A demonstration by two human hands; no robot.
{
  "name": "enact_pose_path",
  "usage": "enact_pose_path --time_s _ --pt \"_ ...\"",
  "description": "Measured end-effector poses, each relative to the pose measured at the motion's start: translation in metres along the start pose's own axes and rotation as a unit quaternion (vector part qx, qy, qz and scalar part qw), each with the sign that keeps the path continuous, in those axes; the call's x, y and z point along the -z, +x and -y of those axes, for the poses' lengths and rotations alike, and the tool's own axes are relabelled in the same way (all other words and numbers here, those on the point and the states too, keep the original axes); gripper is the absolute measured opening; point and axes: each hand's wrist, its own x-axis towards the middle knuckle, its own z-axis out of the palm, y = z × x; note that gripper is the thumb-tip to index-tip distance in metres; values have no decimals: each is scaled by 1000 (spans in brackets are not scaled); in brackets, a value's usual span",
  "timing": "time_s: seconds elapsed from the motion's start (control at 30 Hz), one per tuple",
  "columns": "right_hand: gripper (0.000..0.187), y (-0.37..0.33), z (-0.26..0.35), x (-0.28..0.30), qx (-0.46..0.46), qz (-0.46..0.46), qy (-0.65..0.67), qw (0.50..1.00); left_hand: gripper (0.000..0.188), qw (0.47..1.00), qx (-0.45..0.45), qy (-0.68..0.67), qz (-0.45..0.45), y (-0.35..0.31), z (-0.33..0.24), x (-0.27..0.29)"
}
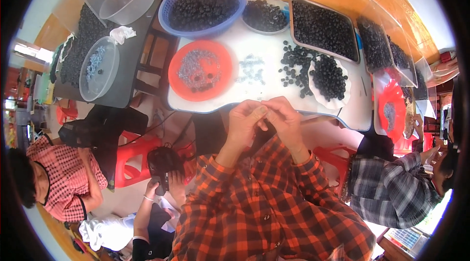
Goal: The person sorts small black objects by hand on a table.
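Hands together at white table — fingers pinched, contents unclear — red plate beyond.

Between clear bits and black pieces, a narrow tabletop lane opens.

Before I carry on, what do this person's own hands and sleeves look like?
The left hand and right hand are bare, with no gloves visible. The sleeves are long, checked in orange-red and black.
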Motion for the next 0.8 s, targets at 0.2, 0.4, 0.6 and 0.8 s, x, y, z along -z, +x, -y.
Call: enact_pose_path --time_s 0.2,0.4,0.6,0.8 --pt "15 4 -13 8 5 -30 8 999 16 991 -46 119 -28 1 -7 -16" --pt "15 3 -10 16 -28 -37 109 993 28 980 -84 180 14 -2 -7 -20" --pt "14 -1 -13 25 -64 -52 140 987 28 972 -116 203 26 0 -5 -30" --pt "13 -4 -14 34 -9 -61 96 993 29 967 -118 222 38 3 5 -34"
